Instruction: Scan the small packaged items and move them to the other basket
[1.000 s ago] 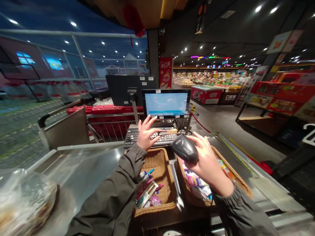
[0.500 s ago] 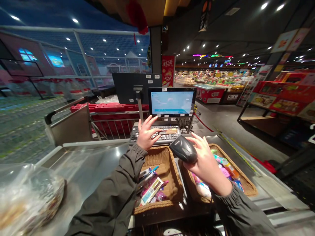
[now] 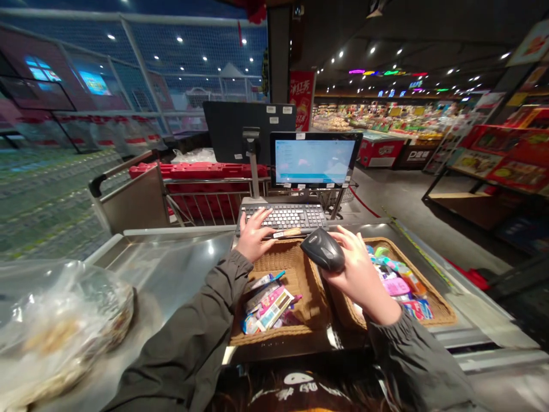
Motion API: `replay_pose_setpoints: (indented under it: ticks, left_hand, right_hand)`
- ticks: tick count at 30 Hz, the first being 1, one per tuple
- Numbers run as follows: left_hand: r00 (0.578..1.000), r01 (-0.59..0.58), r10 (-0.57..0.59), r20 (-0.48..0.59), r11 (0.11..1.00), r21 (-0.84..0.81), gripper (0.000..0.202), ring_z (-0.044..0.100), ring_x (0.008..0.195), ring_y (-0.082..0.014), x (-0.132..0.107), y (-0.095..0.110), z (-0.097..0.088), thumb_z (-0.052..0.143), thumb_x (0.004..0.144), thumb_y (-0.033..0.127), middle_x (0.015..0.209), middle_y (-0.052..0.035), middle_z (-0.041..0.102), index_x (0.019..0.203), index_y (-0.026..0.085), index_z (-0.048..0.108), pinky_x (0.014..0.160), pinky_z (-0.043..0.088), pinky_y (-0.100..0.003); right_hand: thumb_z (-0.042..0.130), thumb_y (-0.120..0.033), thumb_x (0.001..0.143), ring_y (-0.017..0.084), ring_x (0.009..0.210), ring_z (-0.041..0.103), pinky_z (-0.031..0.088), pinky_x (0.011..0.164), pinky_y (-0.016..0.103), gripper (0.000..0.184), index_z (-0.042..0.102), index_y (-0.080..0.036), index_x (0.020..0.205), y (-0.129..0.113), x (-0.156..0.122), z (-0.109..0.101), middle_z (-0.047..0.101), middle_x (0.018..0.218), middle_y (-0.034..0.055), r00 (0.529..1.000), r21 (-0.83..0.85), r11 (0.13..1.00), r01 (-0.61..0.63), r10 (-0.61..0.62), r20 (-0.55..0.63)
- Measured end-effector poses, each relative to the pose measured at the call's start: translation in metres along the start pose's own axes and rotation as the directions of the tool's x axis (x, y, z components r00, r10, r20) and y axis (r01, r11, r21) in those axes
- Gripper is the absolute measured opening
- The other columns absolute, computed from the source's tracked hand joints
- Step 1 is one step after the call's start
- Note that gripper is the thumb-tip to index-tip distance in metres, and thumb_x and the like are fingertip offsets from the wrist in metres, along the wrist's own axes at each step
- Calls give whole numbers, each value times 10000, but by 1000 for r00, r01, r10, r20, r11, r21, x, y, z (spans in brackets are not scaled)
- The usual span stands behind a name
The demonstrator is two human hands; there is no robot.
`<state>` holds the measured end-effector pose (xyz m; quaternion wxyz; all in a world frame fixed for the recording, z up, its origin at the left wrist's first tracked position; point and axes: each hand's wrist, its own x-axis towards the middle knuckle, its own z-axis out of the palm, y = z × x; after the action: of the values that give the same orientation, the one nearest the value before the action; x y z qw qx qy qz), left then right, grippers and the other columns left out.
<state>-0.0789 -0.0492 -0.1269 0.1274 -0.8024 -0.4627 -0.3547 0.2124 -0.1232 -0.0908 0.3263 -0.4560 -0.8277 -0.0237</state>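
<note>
My left hand (image 3: 254, 237) is in front of the keyboard (image 3: 294, 216), its upper fingers stretched at the near keys. From its thumb sticks out a slim tan item with a white label (image 3: 286, 233); its kind is unclear. Wrapped in my right hand (image 3: 358, 269) is a black barcode scanner (image 3: 323, 250), its head angled left towards that item. Below my hands, a wicker basket (image 3: 315, 286) holds several small packets and a pink-and-white box (image 3: 274, 306). A second wicker basket (image 3: 441, 306), partly covered by my right hand, contains colourful packages (image 3: 397, 283).
A lit monitor (image 3: 315, 159) stands behind the keyboard, with another screen's dark back (image 3: 244, 134) beside it. A clear plastic bag (image 3: 64, 326) with pale contents lies on the metal counter (image 3: 171, 280) at left. Beyond is a metal cart (image 3: 132, 206).
My view has tilted down. My left hand and the tan item have drawn back from over the keyboard to its near edge. The scanner stays in my right hand, closer to the item.
</note>
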Motion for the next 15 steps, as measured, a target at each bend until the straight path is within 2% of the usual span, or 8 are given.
replay_pose_setpoints:
  ticks: [3,8,12,15]
  left_hand:
    - [998,9,-9,63,1000,10,105,393,1414,-308,-18,-10,9,699,823,322,1467,-108,513,867,229,722,1180,70,-639]
    - [963,53,-61,262,998,36,88,400,1406,-318,-46,-27,27,737,782,267,1458,-101,524,859,225,725,1172,75,-667]
    - [900,89,-107,423,994,63,80,393,1407,-318,-66,-34,44,724,769,244,1451,-89,532,846,225,733,1169,85,-672]
    - [816,101,-153,558,987,123,89,370,1419,-308,-78,-35,56,693,781,264,1461,-77,523,847,223,737,1174,91,-657]
  right_hand:
    - [631,-254,718,399,1370,406,236,1114,701,458,620,-185,1171,-3,-1,8,605,1296,143,1000,6,1000,-5,5,15]
    - [627,-247,717,396,1344,433,282,1096,692,442,632,-179,1154,-8,-1,20,628,1253,141,999,22,1000,-10,10,45]
    - [626,-231,707,397,1329,454,291,1098,683,420,653,-177,1122,-10,-2,29,632,1247,148,997,34,999,-35,33,71]
    - [627,-222,694,402,1331,454,284,1100,690,437,654,-167,1127,-12,-4,33,626,1259,160,993,45,997,-58,54,101]
